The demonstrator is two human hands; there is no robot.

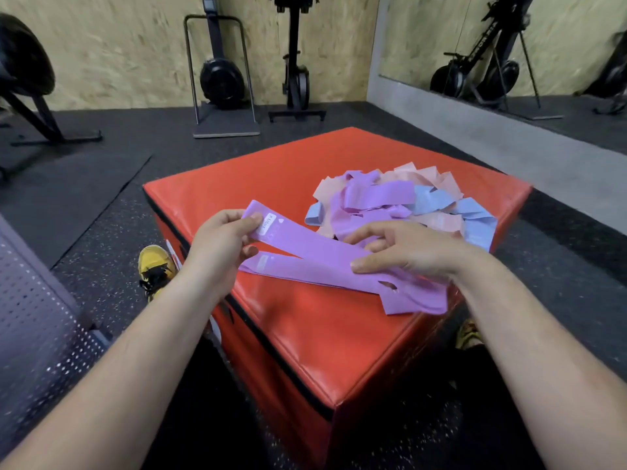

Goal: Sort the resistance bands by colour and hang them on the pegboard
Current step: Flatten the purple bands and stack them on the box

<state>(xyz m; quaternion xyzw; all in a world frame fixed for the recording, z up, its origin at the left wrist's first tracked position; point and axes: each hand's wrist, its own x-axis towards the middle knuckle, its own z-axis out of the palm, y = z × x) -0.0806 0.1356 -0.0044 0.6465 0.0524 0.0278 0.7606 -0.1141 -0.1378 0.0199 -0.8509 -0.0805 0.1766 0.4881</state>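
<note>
A flat purple resistance band (305, 244) with a white label is stretched between my hands above a red padded box (305, 334). My left hand (220, 239) pinches its labelled end. My right hand (403, 249) lies over its other end, fingers extended and thumb against the band. A second purple band (295, 271) lies flat on the box beneath it. Behind my right hand sits a mixed pile (400, 201) of purple, pink and blue bands. A perforated grey pegboard (30, 300) shows at the left edge.
Upright gym machines (220, 76) stand against the chipboard wall at the back. A wall mirror (509, 45) is on the right. Dark mats (68, 191) lie on the rubber floor. My yellow shoe (156, 266) is beside the box's left corner.
</note>
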